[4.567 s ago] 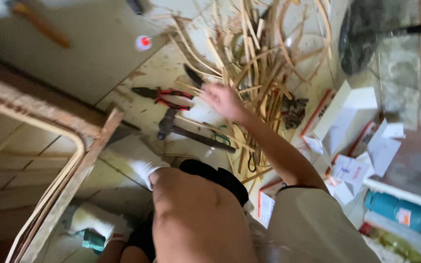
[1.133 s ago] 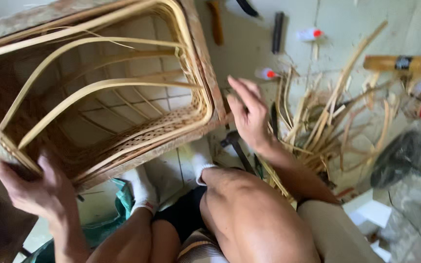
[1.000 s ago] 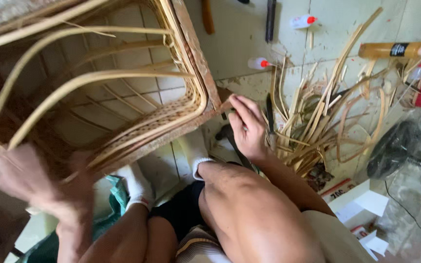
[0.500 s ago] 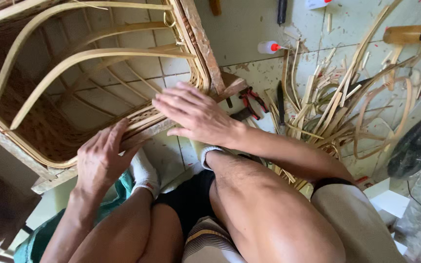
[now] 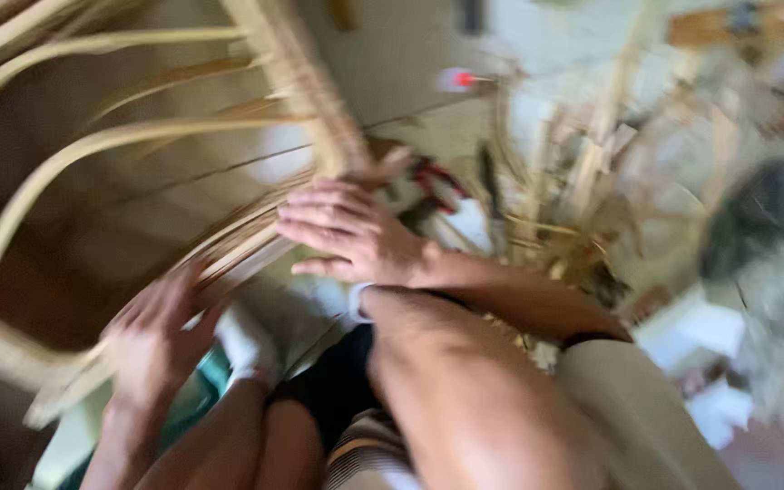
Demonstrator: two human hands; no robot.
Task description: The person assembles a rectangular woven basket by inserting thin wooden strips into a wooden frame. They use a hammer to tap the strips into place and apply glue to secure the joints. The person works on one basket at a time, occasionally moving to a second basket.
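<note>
The frame is blurred by motion. A large rattan frame of bent cane ribs and woven strips fills the upper left. My left hand presses on its lower woven edge, fingers spread. My right hand lies flat on the same edge near the frame's corner post, fingers stretched to the left. Whether either hand grips the cane is not clear. My bare knees and white socks show below the hands.
A heap of loose cane strips lies on the floor at the right. Red-handled pliers lie just beyond my right hand. A small white bottle with a red cap sits farther back. White boxes are at lower right.
My right hand came back from the cane heap and tools onto the frame's edge. My left hand moved from the frame's outer side to the woven edge. The view has swung and blurred.
</note>
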